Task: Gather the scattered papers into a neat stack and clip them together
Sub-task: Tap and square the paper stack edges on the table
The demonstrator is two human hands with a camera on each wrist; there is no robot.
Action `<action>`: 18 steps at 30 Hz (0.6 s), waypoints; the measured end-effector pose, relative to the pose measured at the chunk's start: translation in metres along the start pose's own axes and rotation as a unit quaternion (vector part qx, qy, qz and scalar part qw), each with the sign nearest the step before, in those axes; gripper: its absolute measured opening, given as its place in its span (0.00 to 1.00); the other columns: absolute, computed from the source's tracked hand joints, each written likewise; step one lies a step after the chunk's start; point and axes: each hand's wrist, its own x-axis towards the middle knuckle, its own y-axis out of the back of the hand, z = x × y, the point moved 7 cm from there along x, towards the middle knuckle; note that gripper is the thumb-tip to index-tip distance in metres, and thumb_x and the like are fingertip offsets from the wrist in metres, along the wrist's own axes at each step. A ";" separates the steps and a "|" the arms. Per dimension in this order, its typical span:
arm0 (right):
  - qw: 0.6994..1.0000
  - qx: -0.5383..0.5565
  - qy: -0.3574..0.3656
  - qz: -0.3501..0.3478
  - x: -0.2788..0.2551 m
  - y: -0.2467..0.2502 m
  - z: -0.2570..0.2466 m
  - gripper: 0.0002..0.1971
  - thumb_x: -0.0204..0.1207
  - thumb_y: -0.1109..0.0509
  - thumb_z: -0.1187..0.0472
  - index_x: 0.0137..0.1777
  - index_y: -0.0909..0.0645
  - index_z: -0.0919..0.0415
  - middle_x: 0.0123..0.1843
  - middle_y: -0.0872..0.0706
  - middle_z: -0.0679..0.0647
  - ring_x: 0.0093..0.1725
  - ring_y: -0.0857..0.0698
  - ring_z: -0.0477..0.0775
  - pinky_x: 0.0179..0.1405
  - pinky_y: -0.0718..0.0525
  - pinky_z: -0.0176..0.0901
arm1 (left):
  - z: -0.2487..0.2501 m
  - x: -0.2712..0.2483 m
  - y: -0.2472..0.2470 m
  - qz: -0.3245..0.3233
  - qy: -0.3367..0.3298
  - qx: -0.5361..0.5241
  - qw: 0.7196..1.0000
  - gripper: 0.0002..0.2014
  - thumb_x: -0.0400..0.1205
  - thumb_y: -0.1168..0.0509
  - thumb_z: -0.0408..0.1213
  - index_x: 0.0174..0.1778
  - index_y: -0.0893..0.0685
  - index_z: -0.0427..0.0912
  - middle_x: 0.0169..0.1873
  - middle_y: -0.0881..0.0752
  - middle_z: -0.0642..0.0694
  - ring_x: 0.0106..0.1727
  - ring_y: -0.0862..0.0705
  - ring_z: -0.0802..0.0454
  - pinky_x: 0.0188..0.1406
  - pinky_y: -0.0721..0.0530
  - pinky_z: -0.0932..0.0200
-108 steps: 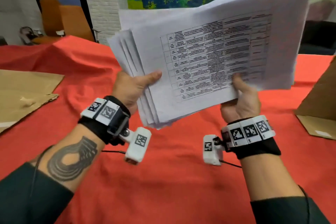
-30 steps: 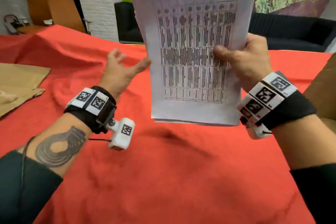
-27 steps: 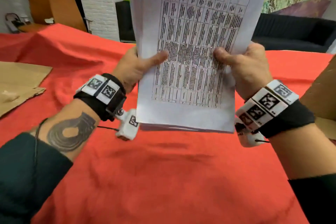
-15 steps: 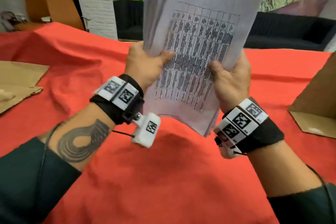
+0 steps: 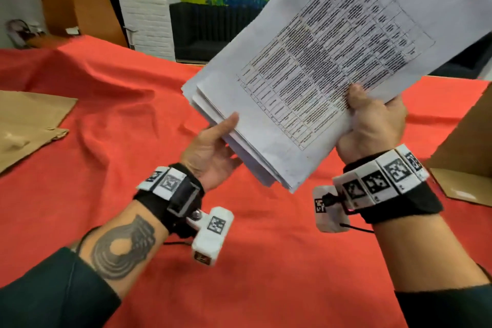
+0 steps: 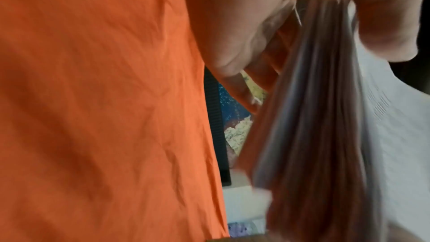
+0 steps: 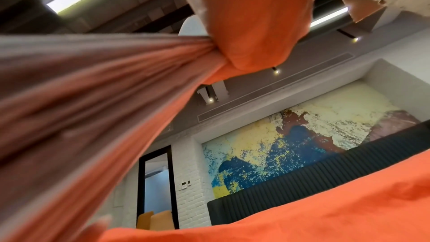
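Observation:
I hold a stack of white papers (image 5: 319, 69) with a printed table on top, tilted up to the right above the red cloth. My left hand (image 5: 213, 146) grips the stack's lower left edge, thumb on top and fingers underneath. My right hand (image 5: 370, 120) pinches the lower right edge, thumb on the printed sheet. In the left wrist view the sheet edges (image 6: 314, 117) fan out between thumb and fingers. The right wrist view shows the papers (image 7: 81, 80) from below, bunched at my fingers. The sheets are slightly offset at the left corner. No clip is in view.
A red cloth (image 5: 133, 141) covers the table. Flat brown cardboard (image 5: 24, 120) lies at the left edge, and a cardboard box (image 5: 463, 157) stands at the right. A dark sofa (image 5: 213, 26) and a brick pillar (image 5: 143, 2) are behind the table.
The stack has swung from upright to a slant rising to the right. My left hand slid down to the stack's lower left edge. Both hands keep hold.

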 end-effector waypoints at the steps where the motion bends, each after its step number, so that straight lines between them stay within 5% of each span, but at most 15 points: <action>1: 1.000 0.000 0.004 0.012 -0.003 -0.001 0.001 0.17 0.77 0.34 0.83 0.62 0.19 0.70 0.54 0.08 0.64 0.55 0.08 0.67 0.61 0.12 0.71 | -0.004 0.001 -0.014 -0.012 -0.015 -0.004 1.000 0.37 0.74 0.22 0.48 0.79 0.22 0.40 0.74 0.16 0.38 0.74 0.17 0.37 0.69 0.15 0.39; 3: 0.999 -0.003 0.013 0.031 -0.008 0.000 0.002 0.15 0.78 0.33 0.83 0.56 0.18 0.64 0.45 0.07 0.55 0.47 0.08 0.58 0.56 0.09 0.61 | -0.010 0.005 -0.029 0.017 -0.053 -0.008 0.998 0.32 0.79 0.26 0.40 0.79 0.23 0.35 0.74 0.17 0.33 0.75 0.17 0.33 0.75 0.21 0.31; 7: 0.999 -0.015 0.001 -0.030 -0.004 0.010 -0.004 0.16 0.77 0.29 0.81 0.58 0.18 0.62 0.52 0.10 0.59 0.48 0.09 0.58 0.51 0.08 0.57 | 0.008 0.011 -0.008 0.136 -0.123 0.063 0.981 0.25 0.70 0.19 0.25 0.64 0.13 0.28 0.61 0.10 0.29 0.64 0.11 0.30 0.67 0.16 0.26; 10: 0.997 -0.057 0.005 -0.058 0.015 0.042 -0.031 0.18 0.72 0.25 0.80 0.53 0.14 0.57 0.45 0.08 0.53 0.42 0.09 0.53 0.42 0.09 0.51 | 0.050 0.009 0.019 0.170 -0.185 0.214 0.944 0.13 0.66 0.16 0.29 0.46 0.05 0.39 0.50 0.05 0.39 0.52 0.06 0.40 0.59 0.09 0.36; 12: 0.989 -0.130 0.018 -0.074 0.026 0.064 -0.049 0.16 0.71 0.22 0.77 0.50 0.14 0.56 0.41 0.07 0.50 0.39 0.09 0.50 0.43 0.10 0.48 | 0.072 0.007 0.031 0.171 -0.207 0.301 0.915 0.09 0.67 0.14 0.31 0.36 0.07 0.42 0.37 0.05 0.50 0.36 0.08 0.52 0.40 0.07 0.51; 14: 0.975 -0.198 0.016 -0.097 0.034 0.078 -0.055 0.14 0.71 0.21 0.75 0.47 0.14 0.55 0.38 0.06 0.49 0.34 0.10 0.47 0.34 0.13 0.41 | 0.087 0.008 0.034 0.163 -0.220 0.361 0.892 0.10 0.69 0.14 0.33 0.32 0.11 0.41 0.27 0.09 0.55 0.24 0.16 0.59 0.23 0.17 0.63; 16: 0.962 -0.230 -0.004 -0.149 0.034 0.079 -0.045 0.16 0.71 0.23 0.78 0.53 0.14 0.58 0.44 0.05 0.52 0.39 0.08 0.49 0.34 0.11 0.40 | 0.096 0.007 0.031 0.146 -0.223 0.392 0.881 0.13 0.66 0.12 0.36 0.32 0.12 0.41 0.30 0.09 0.55 0.26 0.18 0.60 0.25 0.16 0.62; 18: 0.952 -0.243 -0.009 -0.188 0.028 0.077 -0.031 0.25 0.68 0.23 0.80 0.65 0.16 0.67 0.57 0.06 0.59 0.53 0.07 0.56 0.50 0.08 0.47 | 0.097 0.007 0.027 0.122 -0.222 0.403 0.879 0.19 0.60 0.12 0.42 0.39 0.09 0.38 0.45 0.06 0.43 0.41 0.14 0.52 0.45 0.07 0.46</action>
